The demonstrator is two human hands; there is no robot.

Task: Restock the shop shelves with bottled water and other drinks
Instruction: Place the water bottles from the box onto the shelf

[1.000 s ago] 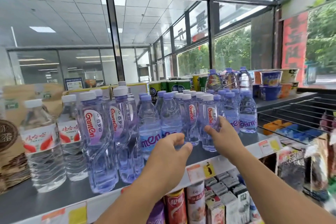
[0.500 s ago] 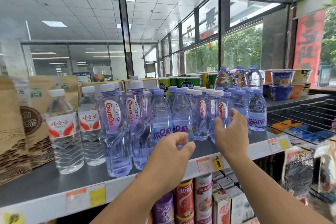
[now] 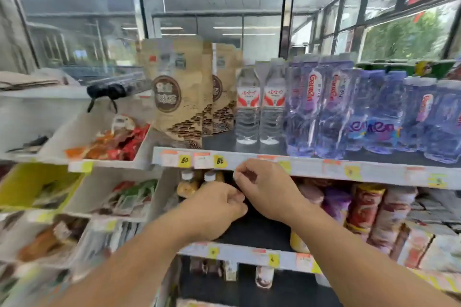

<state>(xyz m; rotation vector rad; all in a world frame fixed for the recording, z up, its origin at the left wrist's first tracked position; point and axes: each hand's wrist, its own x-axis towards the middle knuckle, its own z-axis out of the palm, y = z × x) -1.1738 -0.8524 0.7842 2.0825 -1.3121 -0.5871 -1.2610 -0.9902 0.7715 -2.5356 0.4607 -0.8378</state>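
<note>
Both the left hand [image 3: 217, 203] and the right hand [image 3: 264, 187] are loosely curled and empty at frame centre; best reach low without nudging the purple-tinted plastic water bottles [image 3: 324, 112] above.

a shop: price-tagged shelves [image 3: 311, 168] of bottled water [image 3: 259, 107], snack pouches [image 3: 177, 92], tilted packet bins [image 3: 99, 137]

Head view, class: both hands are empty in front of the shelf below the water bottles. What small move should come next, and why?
Probably lower both hands to fetch more stock. The left hand and right hand hold nothing, the water bottles fill the top shelf, and the shelf below shows a dark gap.
</note>
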